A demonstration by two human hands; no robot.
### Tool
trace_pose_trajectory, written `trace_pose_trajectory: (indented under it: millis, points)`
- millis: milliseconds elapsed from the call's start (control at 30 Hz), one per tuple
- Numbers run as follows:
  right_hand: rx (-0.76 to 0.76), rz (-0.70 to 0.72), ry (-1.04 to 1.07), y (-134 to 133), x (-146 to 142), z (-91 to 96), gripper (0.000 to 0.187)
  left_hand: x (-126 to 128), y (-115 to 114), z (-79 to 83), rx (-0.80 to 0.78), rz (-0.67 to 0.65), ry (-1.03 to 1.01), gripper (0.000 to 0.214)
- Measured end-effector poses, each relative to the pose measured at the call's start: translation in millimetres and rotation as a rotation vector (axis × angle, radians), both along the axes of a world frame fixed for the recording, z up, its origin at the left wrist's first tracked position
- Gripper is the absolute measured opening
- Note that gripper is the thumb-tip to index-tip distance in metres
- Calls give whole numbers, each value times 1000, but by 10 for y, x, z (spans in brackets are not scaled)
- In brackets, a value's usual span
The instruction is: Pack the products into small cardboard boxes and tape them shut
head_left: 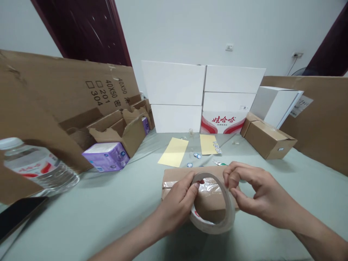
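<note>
My left hand (177,198) grips a roll of clear packing tape (230,214) by its left side, thumb in front and fingers through the ring. At the roll's upper right edge, my right hand (257,192) has its fingers curled in a pinch against the tape; a loose tape end cannot be made out. Behind and below the roll lies a brown cardboard box (176,174), with a shiny strip of clear tape across its top. The roll and my hands hide much of that box. Just beyond it are scissors (218,162), partly covered.
Two yellow paper sheets (174,151) and several small blue-white stickers (197,156) lie beyond the box. A water bottle (40,166), a dark phone (20,217) and a purple tissue pack (107,156) are left. Another brown box (269,139) stands right; white boxes (176,83) line the back.
</note>
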State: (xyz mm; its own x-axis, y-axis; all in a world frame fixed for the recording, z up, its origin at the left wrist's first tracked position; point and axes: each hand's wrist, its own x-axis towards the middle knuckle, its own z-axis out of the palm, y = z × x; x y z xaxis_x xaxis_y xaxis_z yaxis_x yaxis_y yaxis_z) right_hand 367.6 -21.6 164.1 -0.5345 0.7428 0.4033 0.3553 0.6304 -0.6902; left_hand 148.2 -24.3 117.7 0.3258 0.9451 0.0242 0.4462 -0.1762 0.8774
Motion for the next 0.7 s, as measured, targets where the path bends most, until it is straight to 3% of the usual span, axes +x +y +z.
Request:
trace_pose_trajectory:
  millis: [167, 400, 700]
  points:
    - [-41, 33, 34, -15, 13, -19, 14, 0, -6, -7, -4, -3, -30, 32]
    - [-93, 48, -10, -21, 61, -18, 22, -19, -2, -45, -22, 39, 4, 37]
    - [-162, 41, -10, 6, 54, -31, 25, -22, -1, -59, 9, 56, -83, 25]
